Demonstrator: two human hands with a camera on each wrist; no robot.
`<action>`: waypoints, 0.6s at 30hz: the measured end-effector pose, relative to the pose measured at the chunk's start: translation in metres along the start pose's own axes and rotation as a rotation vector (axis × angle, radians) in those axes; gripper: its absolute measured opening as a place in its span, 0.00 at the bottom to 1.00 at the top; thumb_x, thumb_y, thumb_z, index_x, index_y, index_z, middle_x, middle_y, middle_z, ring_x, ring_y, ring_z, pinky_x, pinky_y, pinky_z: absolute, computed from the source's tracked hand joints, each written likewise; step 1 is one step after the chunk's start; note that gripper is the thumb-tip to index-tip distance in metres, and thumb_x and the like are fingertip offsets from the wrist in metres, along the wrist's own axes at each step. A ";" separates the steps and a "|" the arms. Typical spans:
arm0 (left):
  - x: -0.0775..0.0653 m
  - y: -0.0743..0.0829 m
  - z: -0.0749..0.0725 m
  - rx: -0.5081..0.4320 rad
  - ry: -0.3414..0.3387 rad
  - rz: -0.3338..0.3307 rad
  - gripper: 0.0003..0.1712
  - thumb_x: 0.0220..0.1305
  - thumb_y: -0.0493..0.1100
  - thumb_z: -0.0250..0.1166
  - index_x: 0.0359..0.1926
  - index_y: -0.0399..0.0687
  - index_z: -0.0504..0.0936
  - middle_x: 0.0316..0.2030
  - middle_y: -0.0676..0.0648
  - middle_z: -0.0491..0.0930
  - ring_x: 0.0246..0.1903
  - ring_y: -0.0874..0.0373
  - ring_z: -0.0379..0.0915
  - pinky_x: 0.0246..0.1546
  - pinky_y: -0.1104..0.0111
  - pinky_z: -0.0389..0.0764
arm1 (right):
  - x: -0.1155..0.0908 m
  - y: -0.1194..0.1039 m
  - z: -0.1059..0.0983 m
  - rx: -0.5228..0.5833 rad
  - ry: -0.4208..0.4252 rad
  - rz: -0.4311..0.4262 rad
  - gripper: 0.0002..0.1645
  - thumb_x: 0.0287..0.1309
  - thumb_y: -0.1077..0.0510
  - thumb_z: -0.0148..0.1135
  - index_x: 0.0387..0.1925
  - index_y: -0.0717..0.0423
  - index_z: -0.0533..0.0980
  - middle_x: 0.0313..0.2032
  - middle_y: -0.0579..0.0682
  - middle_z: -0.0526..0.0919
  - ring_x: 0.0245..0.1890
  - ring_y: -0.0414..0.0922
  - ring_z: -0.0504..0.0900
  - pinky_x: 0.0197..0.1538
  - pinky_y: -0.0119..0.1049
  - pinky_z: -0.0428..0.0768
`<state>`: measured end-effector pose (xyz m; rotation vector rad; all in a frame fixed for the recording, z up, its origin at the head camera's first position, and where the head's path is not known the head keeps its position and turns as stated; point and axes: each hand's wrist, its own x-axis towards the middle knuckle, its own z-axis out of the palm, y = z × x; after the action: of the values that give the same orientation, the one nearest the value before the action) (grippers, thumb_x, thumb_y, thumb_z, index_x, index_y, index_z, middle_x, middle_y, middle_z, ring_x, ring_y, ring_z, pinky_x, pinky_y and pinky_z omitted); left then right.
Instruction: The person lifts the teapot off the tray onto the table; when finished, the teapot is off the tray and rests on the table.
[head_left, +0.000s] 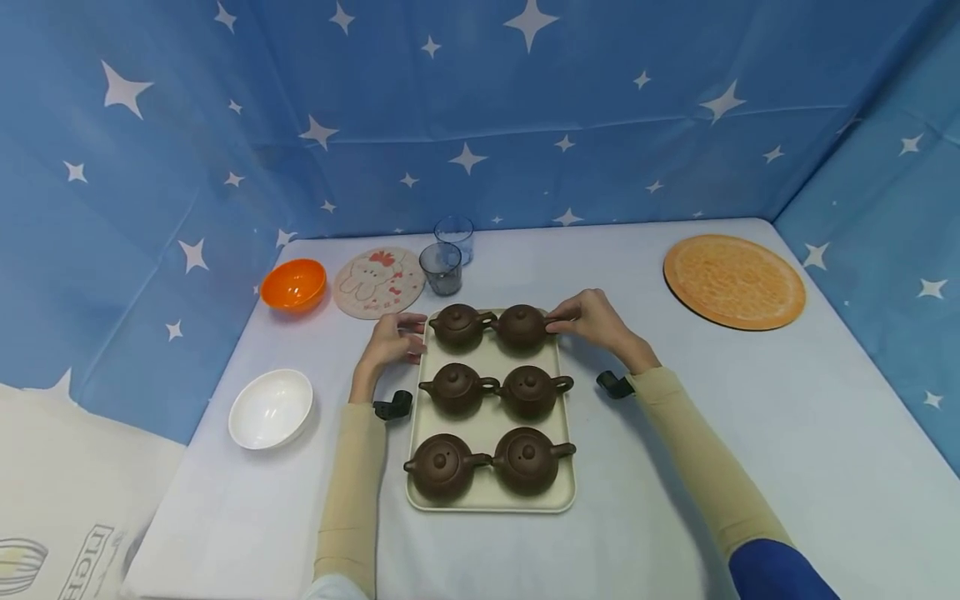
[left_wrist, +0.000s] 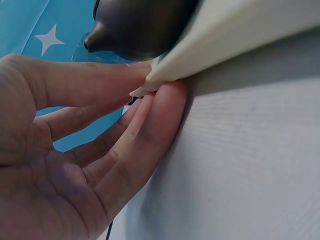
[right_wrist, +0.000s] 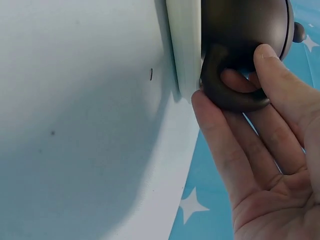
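Note:
Several dark brown teapots stand in three rows of two on a cream tray [head_left: 480,427], with their spouts to the left and handles to the right. My left hand [head_left: 390,340] pinches the tray's far left edge; in the left wrist view the thumb is over the rim and the fingers are beneath it. At the far right corner, my right hand [head_left: 596,321] holds the handle of the far right teapot [head_left: 521,326]. Its fingers curl at the handle loop and the thumb touches the pot's body [right_wrist: 240,25]. The far left teapot [head_left: 459,325] is near my left hand.
Beyond the tray stand a grey glass [head_left: 441,271] and a bluish glass [head_left: 457,233]. To the left are an orange bowl [head_left: 294,287], a white bowl [head_left: 271,410] and a round rabbit mat [head_left: 378,283]. An orange round mat [head_left: 735,283] lies far right. Star-patterned curtains [head_left: 487,108] surround the table.

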<state>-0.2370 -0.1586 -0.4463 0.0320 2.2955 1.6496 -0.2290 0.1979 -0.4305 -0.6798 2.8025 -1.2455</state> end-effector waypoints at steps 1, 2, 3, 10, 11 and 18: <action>0.000 0.000 0.000 -0.001 -0.003 -0.001 0.35 0.49 0.19 0.59 0.62 0.31 0.71 0.52 0.31 0.72 0.30 0.58 0.77 0.27 0.65 0.87 | 0.001 0.000 0.000 -0.001 -0.004 0.002 0.10 0.49 0.61 0.72 0.36 0.60 0.86 0.34 0.55 0.88 0.36 0.50 0.86 0.41 0.46 0.84; 0.000 -0.001 0.000 -0.002 -0.003 -0.002 0.35 0.49 0.19 0.60 0.62 0.31 0.71 0.52 0.31 0.72 0.30 0.57 0.78 0.27 0.65 0.87 | 0.002 0.000 0.000 -0.001 -0.007 0.001 0.10 0.49 0.61 0.72 0.35 0.60 0.86 0.33 0.55 0.88 0.36 0.51 0.86 0.40 0.45 0.84; 0.000 -0.001 -0.001 0.000 -0.003 -0.001 0.35 0.49 0.19 0.60 0.62 0.31 0.71 0.52 0.31 0.72 0.31 0.55 0.78 0.27 0.64 0.87 | 0.002 0.001 0.000 0.001 -0.010 -0.001 0.09 0.49 0.62 0.72 0.35 0.60 0.86 0.33 0.56 0.88 0.36 0.50 0.86 0.39 0.43 0.84; -0.001 -0.002 0.000 0.007 0.005 0.010 0.35 0.47 0.19 0.61 0.61 0.30 0.71 0.50 0.32 0.73 0.31 0.55 0.78 0.25 0.66 0.86 | 0.005 0.004 -0.002 0.000 -0.013 -0.034 0.08 0.48 0.62 0.72 0.34 0.60 0.87 0.32 0.56 0.87 0.34 0.49 0.86 0.35 0.39 0.84; -0.001 -0.002 0.000 0.008 0.010 0.007 0.35 0.47 0.19 0.61 0.61 0.31 0.71 0.49 0.32 0.74 0.30 0.56 0.78 0.25 0.67 0.86 | 0.006 0.004 -0.003 0.003 -0.016 -0.040 0.09 0.48 0.62 0.72 0.34 0.60 0.87 0.32 0.56 0.87 0.34 0.49 0.86 0.35 0.39 0.85; -0.001 -0.002 0.001 -0.001 0.010 0.010 0.35 0.47 0.19 0.61 0.61 0.30 0.71 0.49 0.33 0.74 0.28 0.61 0.76 0.24 0.67 0.86 | 0.002 0.013 -0.016 0.046 -0.023 -0.022 0.08 0.48 0.63 0.72 0.34 0.60 0.87 0.32 0.56 0.87 0.32 0.47 0.86 0.31 0.29 0.81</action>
<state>-0.2358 -0.1589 -0.4485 0.0359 2.3058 1.6592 -0.2381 0.2160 -0.4282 -0.7191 2.7467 -1.2921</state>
